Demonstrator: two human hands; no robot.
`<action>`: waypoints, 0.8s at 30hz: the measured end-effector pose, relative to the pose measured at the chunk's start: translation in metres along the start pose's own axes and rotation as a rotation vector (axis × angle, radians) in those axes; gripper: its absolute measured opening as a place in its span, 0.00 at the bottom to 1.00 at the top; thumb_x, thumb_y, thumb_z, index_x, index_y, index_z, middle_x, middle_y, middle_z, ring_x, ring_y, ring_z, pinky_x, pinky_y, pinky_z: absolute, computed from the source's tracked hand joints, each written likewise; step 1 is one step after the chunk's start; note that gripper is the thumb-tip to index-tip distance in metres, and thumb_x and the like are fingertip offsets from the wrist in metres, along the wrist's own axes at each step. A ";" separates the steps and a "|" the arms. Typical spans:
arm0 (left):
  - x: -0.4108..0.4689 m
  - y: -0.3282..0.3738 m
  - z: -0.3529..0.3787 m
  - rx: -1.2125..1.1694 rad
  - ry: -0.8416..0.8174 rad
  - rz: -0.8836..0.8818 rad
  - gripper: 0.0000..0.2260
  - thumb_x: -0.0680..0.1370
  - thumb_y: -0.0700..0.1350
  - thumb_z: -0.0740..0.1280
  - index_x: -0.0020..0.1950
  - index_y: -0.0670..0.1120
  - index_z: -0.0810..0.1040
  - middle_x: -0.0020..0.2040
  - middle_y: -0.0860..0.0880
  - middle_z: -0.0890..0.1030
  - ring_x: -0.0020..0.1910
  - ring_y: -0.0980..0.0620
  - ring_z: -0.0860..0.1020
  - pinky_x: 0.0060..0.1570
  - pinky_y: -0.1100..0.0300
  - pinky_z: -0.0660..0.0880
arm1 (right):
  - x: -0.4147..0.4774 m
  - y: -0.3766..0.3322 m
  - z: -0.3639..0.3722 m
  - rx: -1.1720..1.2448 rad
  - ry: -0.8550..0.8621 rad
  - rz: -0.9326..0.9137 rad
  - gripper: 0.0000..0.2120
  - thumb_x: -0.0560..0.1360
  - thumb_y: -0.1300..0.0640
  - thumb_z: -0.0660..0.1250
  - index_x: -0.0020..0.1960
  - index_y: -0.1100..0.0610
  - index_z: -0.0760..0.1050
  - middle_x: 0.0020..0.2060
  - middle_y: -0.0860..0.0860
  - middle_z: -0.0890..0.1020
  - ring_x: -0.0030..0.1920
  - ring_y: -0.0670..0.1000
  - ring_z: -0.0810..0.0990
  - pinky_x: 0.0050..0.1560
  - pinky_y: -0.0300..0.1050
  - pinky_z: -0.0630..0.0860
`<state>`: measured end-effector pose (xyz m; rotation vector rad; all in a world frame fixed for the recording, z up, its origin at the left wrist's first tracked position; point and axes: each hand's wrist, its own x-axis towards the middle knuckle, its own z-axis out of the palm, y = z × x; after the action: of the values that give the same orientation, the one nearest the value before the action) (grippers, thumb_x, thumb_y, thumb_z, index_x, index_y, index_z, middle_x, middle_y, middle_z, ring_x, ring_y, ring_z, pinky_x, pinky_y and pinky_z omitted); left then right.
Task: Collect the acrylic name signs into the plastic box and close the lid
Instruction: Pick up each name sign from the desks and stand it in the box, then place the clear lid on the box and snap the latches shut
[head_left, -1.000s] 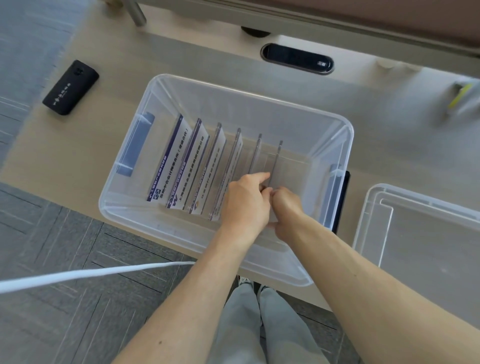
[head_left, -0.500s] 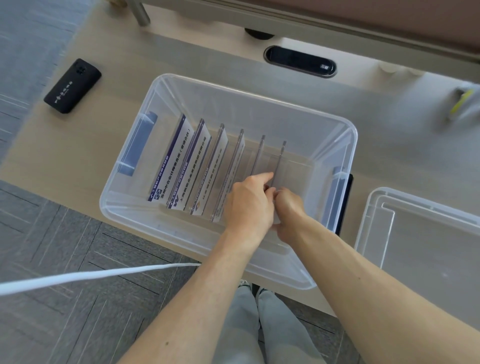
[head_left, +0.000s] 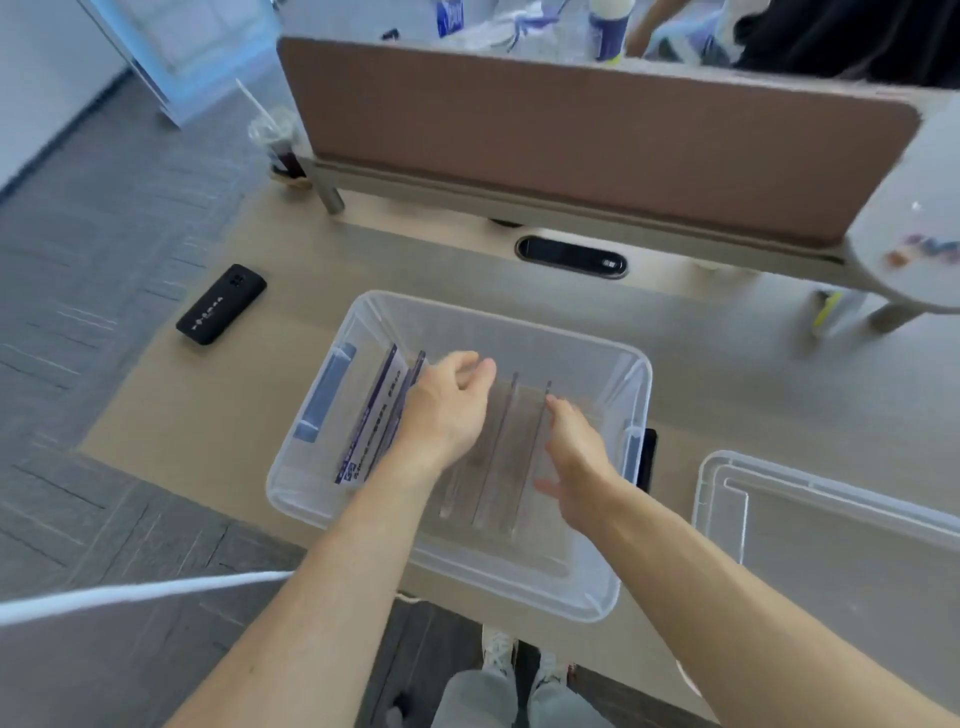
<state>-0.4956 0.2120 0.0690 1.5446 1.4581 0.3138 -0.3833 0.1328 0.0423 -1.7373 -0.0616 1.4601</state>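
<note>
The clear plastic box (head_left: 618, 582) sits on the bench (head_left: 691, 364), near its front edge, and the name signs (head_left: 382, 410) stand in it on edge in a row running left to right. The left ones show printed sides; the right ones (head_left: 511, 447) show little more than thin edges. Both hands are over the box. The left hand (head_left: 447, 410) hovers above the middle of the row, fingers loosely curled, its grip on nothing. The right hand (head_left: 574, 457) is flat and apart, fingertips (head_left: 556, 402) at the top of the rightmost sign; whether they touch it is hard to tell through the blur. The lid (head_left: 826, 525) lies on the bench to the right of the box, well apart from both hands.

The signs look to be all in, so the step in hand is most likely leaving the row settled and going for the lid. To do it well, make sure no sign stands above the rim, since a tall or tilted one would stop the lid seating. Lift the hands straight up so nothing tips. Then bring the lid over level, match its corners to the rim, and press down along the edges.
</note>
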 end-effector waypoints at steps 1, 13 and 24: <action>0.000 0.012 -0.017 -0.046 0.035 0.017 0.20 0.84 0.54 0.62 0.73 0.47 0.75 0.65 0.52 0.80 0.64 0.55 0.76 0.69 0.56 0.71 | -0.011 -0.014 0.001 -0.019 -0.006 -0.064 0.24 0.84 0.46 0.53 0.80 0.48 0.59 0.78 0.48 0.63 0.76 0.54 0.64 0.74 0.61 0.64; -0.023 0.120 -0.148 -0.355 0.073 0.277 0.19 0.84 0.61 0.56 0.67 0.53 0.76 0.64 0.50 0.79 0.63 0.49 0.78 0.62 0.46 0.76 | -0.139 -0.133 -0.022 0.030 0.087 -0.607 0.25 0.81 0.41 0.59 0.77 0.45 0.64 0.67 0.42 0.72 0.70 0.47 0.71 0.75 0.57 0.65; -0.047 0.159 -0.013 -0.411 -0.363 0.247 0.26 0.82 0.65 0.58 0.72 0.50 0.75 0.65 0.48 0.80 0.64 0.47 0.79 0.63 0.43 0.77 | -0.201 -0.061 -0.168 0.087 0.508 -0.545 0.20 0.82 0.42 0.59 0.71 0.47 0.70 0.64 0.43 0.77 0.65 0.47 0.74 0.72 0.56 0.69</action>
<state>-0.4163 0.2039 0.2154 1.3567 0.8592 0.4246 -0.2800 -0.0277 0.2326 -1.7868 -0.1822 0.6044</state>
